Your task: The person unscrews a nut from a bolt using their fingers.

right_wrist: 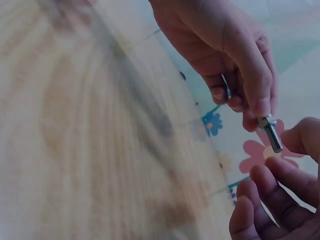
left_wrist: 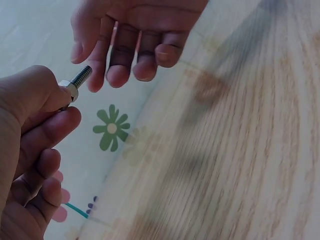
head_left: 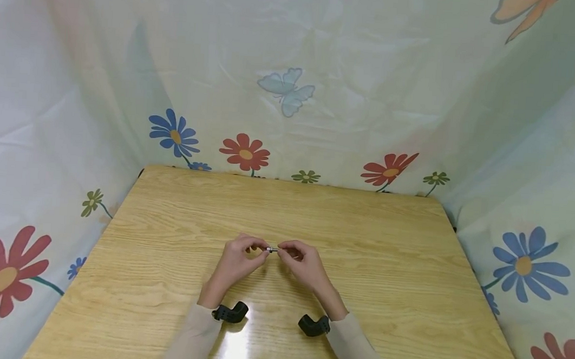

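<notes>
My left hand (head_left: 238, 258) pinches a silver threaded bolt (left_wrist: 80, 76) between thumb and index finger. A hex-shaped piece (right_wrist: 266, 121) sits around the bolt beside the left fingertips; whether it is a nut or the head, I cannot tell. The threaded end points toward my right hand (head_left: 304, 264). In the right wrist view, the right thumb and fingers stand spread around the bolt's tip with a small gap, loosely bent. A thin, shiny metal piece (right_wrist: 226, 86) shows among the left hand's curled lower fingers; its kind is unclear.
Both hands are above a wooden table (head_left: 363, 232). Hanging cloth (head_left: 350, 96) printed with flowers and butterflies surrounds its back and sides. A black wrist mount (head_left: 232, 312) is on the left wrist, another black mount (head_left: 314, 325) on the right.
</notes>
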Motion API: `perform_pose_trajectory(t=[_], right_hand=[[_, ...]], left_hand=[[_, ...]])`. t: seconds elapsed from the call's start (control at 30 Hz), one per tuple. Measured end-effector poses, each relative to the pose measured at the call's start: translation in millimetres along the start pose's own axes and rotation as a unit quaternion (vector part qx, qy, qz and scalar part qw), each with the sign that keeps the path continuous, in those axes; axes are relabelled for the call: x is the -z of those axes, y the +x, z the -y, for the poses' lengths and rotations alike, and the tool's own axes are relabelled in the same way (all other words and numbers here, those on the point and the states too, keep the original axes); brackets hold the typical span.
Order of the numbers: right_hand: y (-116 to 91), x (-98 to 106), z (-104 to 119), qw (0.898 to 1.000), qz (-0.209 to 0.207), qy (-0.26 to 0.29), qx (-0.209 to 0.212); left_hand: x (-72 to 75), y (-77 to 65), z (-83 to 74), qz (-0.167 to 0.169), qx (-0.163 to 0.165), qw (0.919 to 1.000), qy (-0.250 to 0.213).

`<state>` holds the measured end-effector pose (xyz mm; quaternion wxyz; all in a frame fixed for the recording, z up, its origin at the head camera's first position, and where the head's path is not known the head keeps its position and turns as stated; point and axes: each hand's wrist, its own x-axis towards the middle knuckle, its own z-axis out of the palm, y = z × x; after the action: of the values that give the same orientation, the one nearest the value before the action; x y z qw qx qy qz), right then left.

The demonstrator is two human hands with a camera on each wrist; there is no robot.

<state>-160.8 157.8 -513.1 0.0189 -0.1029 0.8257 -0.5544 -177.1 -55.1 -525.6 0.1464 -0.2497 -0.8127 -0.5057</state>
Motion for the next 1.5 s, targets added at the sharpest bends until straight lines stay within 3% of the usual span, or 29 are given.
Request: perform_pose_trajectory(t=[0.27, 0.67, 0.93, 1.3, 1.5], right_hand=[[-9.1, 0.1, -3.1, 0.998, -0.015, 0.047, -0.047], [-8.7, -0.5, 2.5, 0.997, -0.006, 0.056, -0.054], [-7.0, 0.3, 5.1, 0.997, 0.009, 0.055, -0.05], [-6.3, -0.4, 10.1, 0.997, 0.025, 0.065, -0.039], [-5.2, -1.5, 9.2, 0.999, 0.023, 0.033, -0.012]], left_hand=[[-5.2, -5.0, -5.5, 0.003, -0.001, 1.0, -0.005], [-8.4, -5.2, -9.5, -0.001, -0.023, 0.9997, -0.012], [-6.8, -4.7, -10.3, 0.011, -0.009, 0.9999, -0.004], [-6.4, -4.9, -9.9, 0.009, -0.031, 0.9994, 0.01], [-7.7, -7.5, -5.5, 0.01, -0.027, 0.9995, 0.011]])
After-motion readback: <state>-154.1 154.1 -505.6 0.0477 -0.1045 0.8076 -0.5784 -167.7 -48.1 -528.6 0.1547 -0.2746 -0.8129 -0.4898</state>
